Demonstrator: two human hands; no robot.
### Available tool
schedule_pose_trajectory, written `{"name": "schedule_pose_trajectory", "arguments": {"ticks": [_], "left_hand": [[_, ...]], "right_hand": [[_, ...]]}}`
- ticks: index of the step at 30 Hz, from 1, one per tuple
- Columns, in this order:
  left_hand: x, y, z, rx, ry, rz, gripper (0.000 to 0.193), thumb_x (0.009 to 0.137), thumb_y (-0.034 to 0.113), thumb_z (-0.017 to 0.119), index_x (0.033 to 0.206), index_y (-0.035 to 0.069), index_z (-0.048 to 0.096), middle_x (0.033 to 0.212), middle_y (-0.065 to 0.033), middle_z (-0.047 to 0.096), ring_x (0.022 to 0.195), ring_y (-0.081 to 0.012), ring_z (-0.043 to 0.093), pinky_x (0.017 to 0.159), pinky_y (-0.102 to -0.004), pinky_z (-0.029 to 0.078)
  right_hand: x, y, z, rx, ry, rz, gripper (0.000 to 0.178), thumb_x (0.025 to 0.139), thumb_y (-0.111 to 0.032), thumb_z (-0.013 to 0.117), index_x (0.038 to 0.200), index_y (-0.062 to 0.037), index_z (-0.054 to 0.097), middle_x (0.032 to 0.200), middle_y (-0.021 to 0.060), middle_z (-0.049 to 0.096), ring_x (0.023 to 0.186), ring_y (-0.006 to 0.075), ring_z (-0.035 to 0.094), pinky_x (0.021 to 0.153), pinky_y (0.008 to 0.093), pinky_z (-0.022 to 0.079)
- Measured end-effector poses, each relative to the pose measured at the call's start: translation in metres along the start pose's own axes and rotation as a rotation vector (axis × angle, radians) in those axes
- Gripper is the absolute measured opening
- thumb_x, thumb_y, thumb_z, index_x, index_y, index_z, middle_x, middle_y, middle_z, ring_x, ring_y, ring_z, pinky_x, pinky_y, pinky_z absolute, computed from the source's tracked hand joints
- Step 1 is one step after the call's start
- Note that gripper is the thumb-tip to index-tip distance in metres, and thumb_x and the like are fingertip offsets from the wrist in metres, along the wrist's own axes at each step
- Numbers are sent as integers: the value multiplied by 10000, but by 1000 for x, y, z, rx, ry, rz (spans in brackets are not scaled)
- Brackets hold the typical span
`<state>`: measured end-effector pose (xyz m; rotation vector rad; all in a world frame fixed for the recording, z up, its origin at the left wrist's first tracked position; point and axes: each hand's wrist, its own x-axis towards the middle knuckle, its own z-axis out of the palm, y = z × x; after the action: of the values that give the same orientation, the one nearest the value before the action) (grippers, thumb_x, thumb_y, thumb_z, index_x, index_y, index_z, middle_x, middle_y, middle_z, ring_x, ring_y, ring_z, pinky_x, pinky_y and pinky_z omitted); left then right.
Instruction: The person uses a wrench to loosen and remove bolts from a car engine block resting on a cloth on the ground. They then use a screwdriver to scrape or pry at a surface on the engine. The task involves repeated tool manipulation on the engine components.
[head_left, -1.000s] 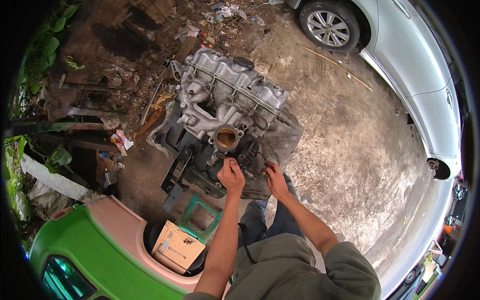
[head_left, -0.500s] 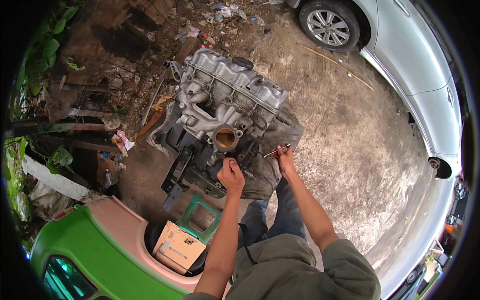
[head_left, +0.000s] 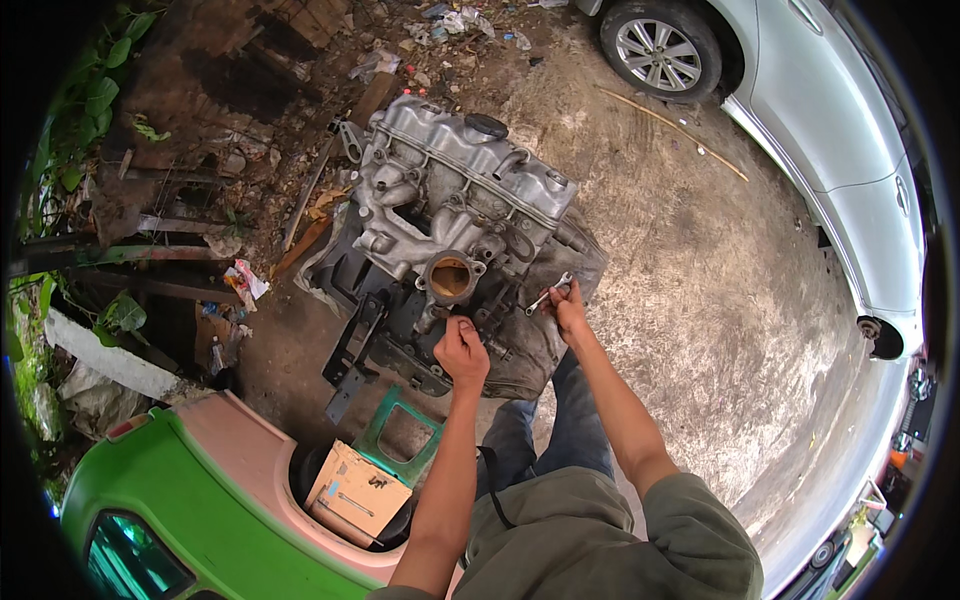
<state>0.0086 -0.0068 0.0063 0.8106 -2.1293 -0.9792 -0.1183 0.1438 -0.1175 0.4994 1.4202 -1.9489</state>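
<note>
So nearest in, there's a green stool [head_left: 368, 440] and a cardboard box [head_left: 345, 492], both down by the green car [head_left: 190, 470] on the left. Past those, the hands are apart. Left hand [head_left: 462, 352] is curled up at the engine's near edge, just below the round port [head_left: 452, 254]; can't tell if it's pinching anything, the fingers hide it. Right hand [head_left: 570, 312] is clamped on a wrench [head_left: 541, 300], held off the engine's near right corner.

The engine [head_left: 470, 160] itself fills the middle; can't make out what props it up. My worry is that port: it's wide open, so anything small that slips from the fingers could end up inside. Wrench grip looks like fingertips only, so a fumble could drop it into the gaps along that edge. And if it got pulled on a badly seated bolt, hello skinned knuckles. Further back there's a stick [head_left: 680, 135] on the ground [head_left: 690, 280], then a silver car [head_left: 830, 130].
</note>
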Motion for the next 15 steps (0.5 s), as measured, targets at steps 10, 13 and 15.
{"name": "schedule_pose_trajectory", "arguments": {"ticks": [10, 13, 15], "left_hand": [[-1, -2, 1, -3, 4, 8, 300, 985, 202, 418, 814, 6, 567, 548, -98, 498, 412, -218, 453, 416, -341, 371], [0, -1, 1, -10, 6, 9, 296, 982, 200, 419, 816, 3, 566, 547, -97, 501, 412, -219, 462, 415, -336, 374], [0, 0, 1, -25, 7, 10, 292, 979, 197, 421, 815, 3, 565, 546, -98, 505, 413, -222, 472, 414, -334, 378]], "right_hand": [[-5, -2, 4, 219, -23, 157, 106, 1006, -83, 467, 1059, -127, 387, 879, 104, 577, 651, 214, 527, 565, 366, 425], [-3, 1, 5, 188, 8, 173, 99, 999, -62, 453, 1062, -111, 395, 887, 112, 578, 652, 213, 533, 572, 372, 445], [3, 0, 5, 133, 15, 205, 101, 991, -46, 450, 1066, -93, 402, 891, 115, 575, 656, 213, 538, 580, 378, 467]]}}
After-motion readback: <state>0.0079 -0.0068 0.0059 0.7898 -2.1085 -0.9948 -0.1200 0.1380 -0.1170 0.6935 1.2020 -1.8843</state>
